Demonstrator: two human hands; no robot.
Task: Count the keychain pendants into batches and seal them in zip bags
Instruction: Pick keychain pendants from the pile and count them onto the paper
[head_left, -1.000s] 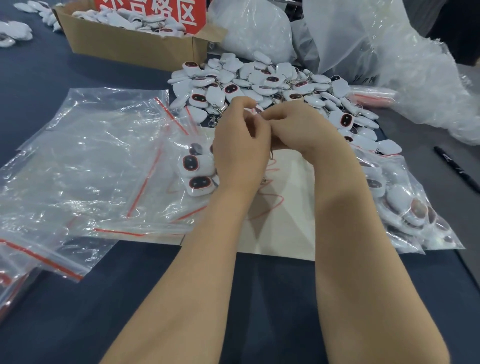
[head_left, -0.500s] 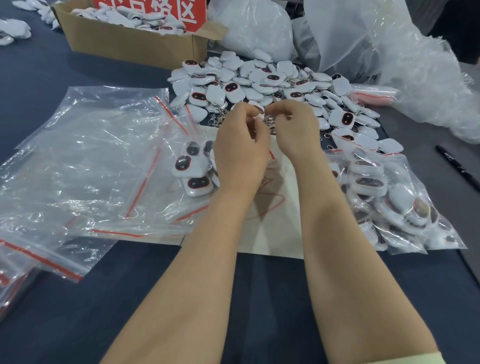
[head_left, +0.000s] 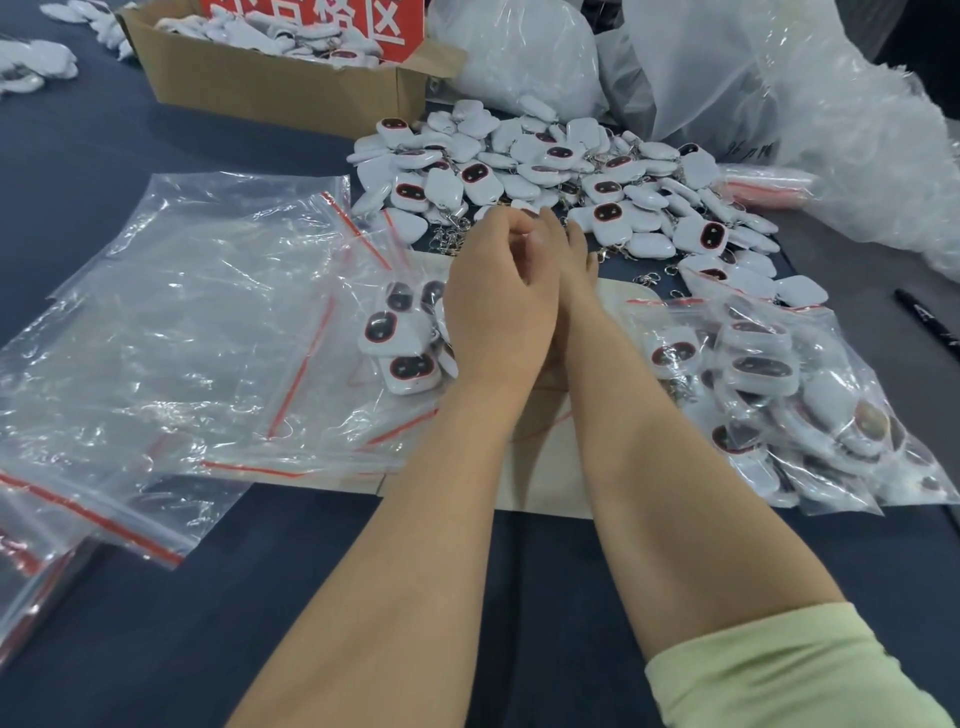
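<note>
Loose pendant pile (head_left: 571, 171) is located toward the far edge of the counter (head_left: 104, 130). Since half a second ago, both grips are shifted forward to its near rim. Right grip (head_left: 574, 254) is extended, nothing seen held. Left grip (head_left: 498, 306) is curled; contents cannot be told. A further pendant is judged being fetched for the count.

A table (head_left: 156, 649) covered in dark blue is seen across the near and left view; at the right the blue is bordered by a grey surface (head_left: 857, 270), on which a black pen (head_left: 930, 322) is laid. A pale board (head_left: 545, 483) is set flat on the blue near the middle; a cardboard box (head_left: 270, 88) is placed at the far left, and a red sign (head_left: 311, 21) with white characters is seen at its far edge; crumpled clear plastic (head_left: 831, 130) is heaped at the far right, where white glints are thrown by soft, even light.
</note>
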